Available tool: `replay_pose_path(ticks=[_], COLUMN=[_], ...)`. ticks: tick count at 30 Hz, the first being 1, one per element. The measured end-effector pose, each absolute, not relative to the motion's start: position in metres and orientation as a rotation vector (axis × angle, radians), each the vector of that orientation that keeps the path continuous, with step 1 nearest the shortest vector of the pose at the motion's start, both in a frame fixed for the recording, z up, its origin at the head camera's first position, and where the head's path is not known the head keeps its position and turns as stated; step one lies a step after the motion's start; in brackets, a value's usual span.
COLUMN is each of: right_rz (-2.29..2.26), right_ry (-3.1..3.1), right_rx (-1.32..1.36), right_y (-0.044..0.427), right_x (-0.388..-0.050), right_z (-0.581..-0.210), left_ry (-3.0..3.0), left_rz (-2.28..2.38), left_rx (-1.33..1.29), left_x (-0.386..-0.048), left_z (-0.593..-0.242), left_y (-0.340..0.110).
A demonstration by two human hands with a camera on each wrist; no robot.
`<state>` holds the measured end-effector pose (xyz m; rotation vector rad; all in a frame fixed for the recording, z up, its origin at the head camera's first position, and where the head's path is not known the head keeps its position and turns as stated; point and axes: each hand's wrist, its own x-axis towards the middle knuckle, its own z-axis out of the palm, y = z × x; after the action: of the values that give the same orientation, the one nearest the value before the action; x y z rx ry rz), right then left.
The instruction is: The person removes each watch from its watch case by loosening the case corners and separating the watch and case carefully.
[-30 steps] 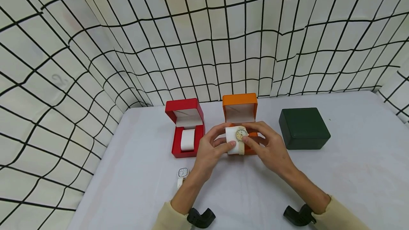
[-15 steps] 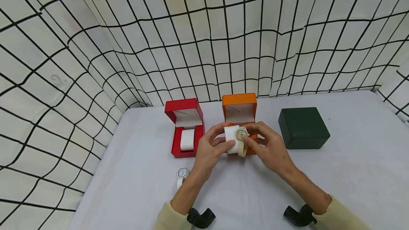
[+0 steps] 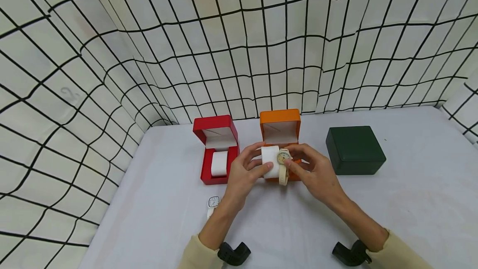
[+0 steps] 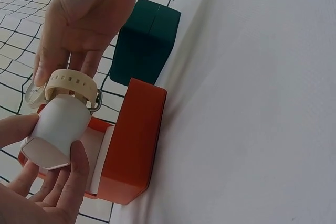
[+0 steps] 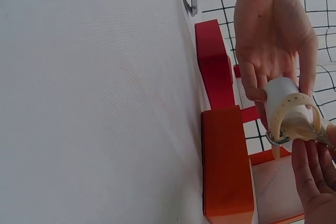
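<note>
My left hand (image 3: 240, 173) grips a white watch cushion (image 3: 269, 162) between thumb and fingers, above the front of the orange box (image 3: 280, 115). With thumb and fingers, my right hand (image 3: 315, 173) pinches a cream-strapped watch (image 3: 284, 159) by its round case. The buckled strap (image 4: 73, 81) forms a loop at the cushion's right end. In the right wrist view that strap (image 5: 287, 109) overlaps the cushion's end; how far the cushion sits inside it is hard to tell. The orange box's lid stands up, and both hands partly cover its base.
A red box (image 3: 215, 123) with its lid up holds another white cushion (image 3: 219, 164) to the left. A closed green box (image 3: 354, 150) stands right. Near my left forearm lies a white watch (image 3: 213, 202), partly covered. Black netting (image 3: 239, 47) rises behind the table.
The cream watch has slid toward the cushion's right end, and its strap now hangs lower. The cushion has shifted slightly left in my left hand. The boxes have stayed put.
</note>
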<state>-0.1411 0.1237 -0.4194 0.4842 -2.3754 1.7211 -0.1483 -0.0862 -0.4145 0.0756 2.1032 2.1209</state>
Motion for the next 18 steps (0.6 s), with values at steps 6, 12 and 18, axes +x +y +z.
replay_pose_path(ticks=[6, 12, 18], right_rz=[1.766, 1.763, 1.708], right_ry=[-2.382, -2.395, -2.425], right_rx=[0.471, 0.464, 0.465], right_y=[0.1243, 0.1259, 0.1274], right_x=[-0.1403, -0.1398, -0.1392], right_z=[-0.4198, -0.4194, -0.4188], left_ry=[2.118, 2.148, 2.207], left_rz=[2.106, 2.08, 2.079], left_rx=[0.031, -0.012, -0.074], left_x=[-0.1489, -0.1491, -0.1506], left_z=[-0.4132, -0.4132, -0.4141], left_y=[-0.0871, -0.0864, -0.0854])
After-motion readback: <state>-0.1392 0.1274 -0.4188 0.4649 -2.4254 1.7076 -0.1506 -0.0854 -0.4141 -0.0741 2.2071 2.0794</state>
